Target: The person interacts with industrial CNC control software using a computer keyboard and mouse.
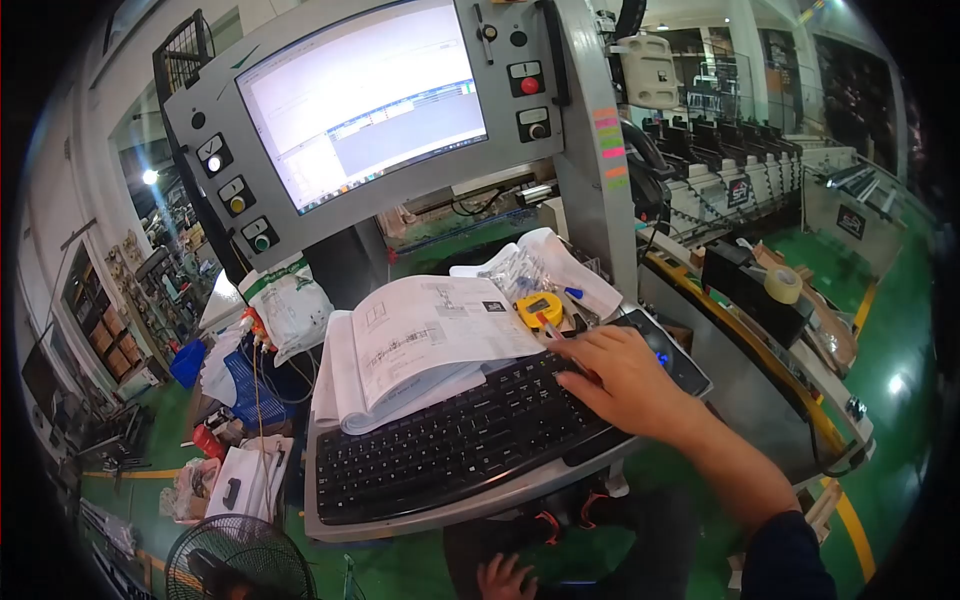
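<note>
My right hand (625, 375) is over the right end of a black keyboard (450, 440), its fingers bent and closed. A slim reddish pen (549, 327) sticks out from its fingers toward a yellow tape measure (539, 311); the rest of the pen is hidden. My left hand (505, 578) is low at the bottom edge, in front of my lap, with its fingers apart and nothing seen in it. An open booklet of printed drawings (430, 335) lies behind the keyboard and partly over its back edge.
A machine control panel with a lit screen (370, 100) and buttons stands above the keyboard shelf (420, 522). Near the tape measure are rolled papers (575, 265) and a clear plastic bag. A white bag (290, 310) is at left, a fan (240, 560) below. Tape (783, 285) sits at right.
</note>
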### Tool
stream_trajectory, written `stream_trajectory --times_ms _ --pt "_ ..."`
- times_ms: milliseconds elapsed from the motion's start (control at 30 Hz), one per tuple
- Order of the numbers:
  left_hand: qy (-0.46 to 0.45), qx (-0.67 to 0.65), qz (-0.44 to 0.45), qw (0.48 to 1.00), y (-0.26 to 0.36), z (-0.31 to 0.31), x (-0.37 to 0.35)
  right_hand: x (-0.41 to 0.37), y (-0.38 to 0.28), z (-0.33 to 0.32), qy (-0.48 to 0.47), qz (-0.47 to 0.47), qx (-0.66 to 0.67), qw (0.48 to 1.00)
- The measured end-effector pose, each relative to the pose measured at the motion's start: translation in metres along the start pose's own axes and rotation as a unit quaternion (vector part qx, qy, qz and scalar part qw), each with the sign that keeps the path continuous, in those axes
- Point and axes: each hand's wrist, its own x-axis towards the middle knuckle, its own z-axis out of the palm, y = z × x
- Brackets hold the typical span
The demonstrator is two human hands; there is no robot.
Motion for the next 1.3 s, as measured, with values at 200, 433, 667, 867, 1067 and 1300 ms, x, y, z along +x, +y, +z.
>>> stream_trajectory --times_ms 200,433,667,867,1067,1300 --pt "0.025 0.069 -0.067 0.995 -0.030 0.007 -0.031 0.048 0.028 0.037 -0.044 -0.033 -0.057 0.997" --pt "0.005 0.051 -0.108 0.993 -0.038 0.003 -0.019 0.036 0.028 0.006 0.054 0.020 -0.058 0.997" --pt "-0.196 0.149 -0.185 0.952 -0.116 0.019 0.068 -0.023 0.045 -0.005 0.079 0.161 -0.001 0.984" --pt "-0.046 0.000 -0.187 0.981 -0.160 0.043 0.126 -0.047 0.054 -0.014 0.070 0.208 0.060 0.974" --pt "-0.068 0.005 -0.214 0.975 -0.178 0.065 0.129 -0.045 0.049 -0.013 0.095 0.249 0.051 0.962" --pt "-0.080 0.019 -0.231 0.969 -0.180 0.065 0.122 -0.044 0.045 -0.014 0.110 0.240 0.045 0.964"
